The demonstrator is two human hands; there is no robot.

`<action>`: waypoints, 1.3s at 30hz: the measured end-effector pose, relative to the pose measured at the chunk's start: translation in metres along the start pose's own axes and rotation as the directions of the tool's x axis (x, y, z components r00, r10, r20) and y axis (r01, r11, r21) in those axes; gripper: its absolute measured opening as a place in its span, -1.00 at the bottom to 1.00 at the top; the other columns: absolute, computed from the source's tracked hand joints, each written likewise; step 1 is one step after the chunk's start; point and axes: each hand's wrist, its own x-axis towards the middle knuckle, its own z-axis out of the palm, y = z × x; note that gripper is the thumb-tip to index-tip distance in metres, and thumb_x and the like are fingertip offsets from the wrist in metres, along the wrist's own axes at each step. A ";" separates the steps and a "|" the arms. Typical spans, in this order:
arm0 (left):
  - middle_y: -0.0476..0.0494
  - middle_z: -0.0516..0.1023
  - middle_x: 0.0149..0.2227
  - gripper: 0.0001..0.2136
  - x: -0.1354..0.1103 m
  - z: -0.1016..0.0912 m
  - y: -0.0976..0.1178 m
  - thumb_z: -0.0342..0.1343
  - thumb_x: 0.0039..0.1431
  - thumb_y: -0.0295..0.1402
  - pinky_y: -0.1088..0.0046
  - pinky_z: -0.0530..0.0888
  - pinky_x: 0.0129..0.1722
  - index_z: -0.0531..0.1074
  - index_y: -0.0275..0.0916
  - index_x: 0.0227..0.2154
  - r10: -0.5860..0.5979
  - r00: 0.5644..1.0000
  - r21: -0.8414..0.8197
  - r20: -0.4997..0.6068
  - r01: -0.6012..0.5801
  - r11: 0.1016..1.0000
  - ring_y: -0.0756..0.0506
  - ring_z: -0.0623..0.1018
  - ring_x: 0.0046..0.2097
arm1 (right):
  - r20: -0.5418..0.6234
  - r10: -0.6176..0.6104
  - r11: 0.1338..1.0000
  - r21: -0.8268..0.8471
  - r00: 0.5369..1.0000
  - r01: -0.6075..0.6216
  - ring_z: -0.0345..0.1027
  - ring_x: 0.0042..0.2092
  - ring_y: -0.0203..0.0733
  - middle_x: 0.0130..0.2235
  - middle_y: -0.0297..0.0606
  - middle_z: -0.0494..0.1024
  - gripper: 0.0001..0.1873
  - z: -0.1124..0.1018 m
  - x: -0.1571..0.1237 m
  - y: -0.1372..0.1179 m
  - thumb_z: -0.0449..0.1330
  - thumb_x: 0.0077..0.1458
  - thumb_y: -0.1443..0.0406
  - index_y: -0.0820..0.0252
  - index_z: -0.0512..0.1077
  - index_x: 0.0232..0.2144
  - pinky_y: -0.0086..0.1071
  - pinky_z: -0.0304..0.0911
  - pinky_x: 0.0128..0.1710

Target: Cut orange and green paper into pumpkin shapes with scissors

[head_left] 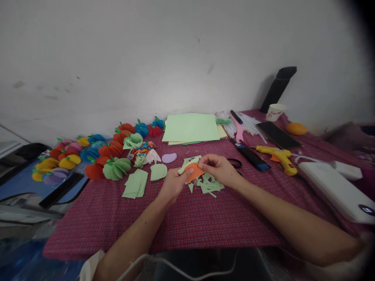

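Note:
Between my two hands is an orange paper piece (193, 172), with light green paper (189, 163) right behind it. My left hand (175, 180) pinches the papers at their left side, thumb on the orange face. The fingers of my right hand (218, 168) close on the upper right edge of the orange piece. Beneath them lie light green paper scraps (210, 184). To the left rest a rounded stack of green paper pieces (158, 172), green rectangles (135, 183) and a lilac paper piece (169, 157). Black scissor handles (235, 163) show partly behind my right hand.
Several colourful paper pumpkins (116, 168) crowd the left side. Green paper sheets (191, 128) lie at the back by the wall. On the right are a utility knife (252, 155), a yellow glue gun (278, 156), a phone (277, 134), a paper cup (275, 112) and a white power bank (334, 189).

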 end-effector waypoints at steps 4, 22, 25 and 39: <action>-0.09 0.51 -0.56 -0.67 0.000 0.000 0.002 0.13 -0.10 -0.16 0.48 0.32 -0.47 0.52 -0.36 -0.39 0.002 1.000 0.023 -0.003 -0.002 1.000 -0.03 0.42 -0.50 | 0.011 0.008 1.000 0.000 1.000 -0.008 0.06 -0.56 -0.42 -0.56 -0.41 0.27 -0.84 0.000 0.000 0.001 0.12 -0.01 0.23 0.23 0.35 -0.48 -0.51 0.00 -0.58; -0.10 0.49 -0.58 -0.70 0.000 0.001 0.002 0.09 -0.05 -0.18 0.52 0.28 -0.49 0.50 -0.38 -0.48 -0.005 1.000 0.069 0.018 0.004 0.998 -0.01 0.40 -0.50 | 0.001 -0.042 0.998 -0.040 0.999 0.042 0.11 -0.53 -0.41 -0.54 -0.41 0.30 -0.86 0.000 0.001 0.007 0.13 0.00 0.26 0.25 0.35 -0.48 -0.52 0.05 -0.55; -0.09 0.48 -0.61 -0.70 0.000 0.001 0.002 0.10 -0.05 -0.18 0.53 0.25 -0.51 0.50 -0.38 -0.46 -0.011 1.000 0.075 0.008 0.010 0.997 0.01 0.37 -0.53 | 0.000 -0.049 0.998 -0.043 0.999 0.049 0.11 -0.52 -0.40 -0.53 -0.40 0.31 -0.86 -0.001 0.001 0.007 0.13 -0.01 0.26 0.25 0.35 -0.48 -0.52 0.06 -0.55; -0.10 0.49 -0.59 -0.70 0.001 0.000 -0.002 0.10 -0.05 -0.18 0.51 0.28 -0.49 0.50 -0.38 -0.48 -0.008 1.000 0.065 0.023 0.006 0.998 -0.01 0.40 -0.52 | 0.009 -0.040 0.999 -0.024 0.999 0.040 0.10 -0.54 -0.41 -0.54 -0.41 0.29 -0.85 0.000 0.002 0.008 0.12 0.00 0.24 0.24 0.35 -0.48 -0.51 0.04 -0.56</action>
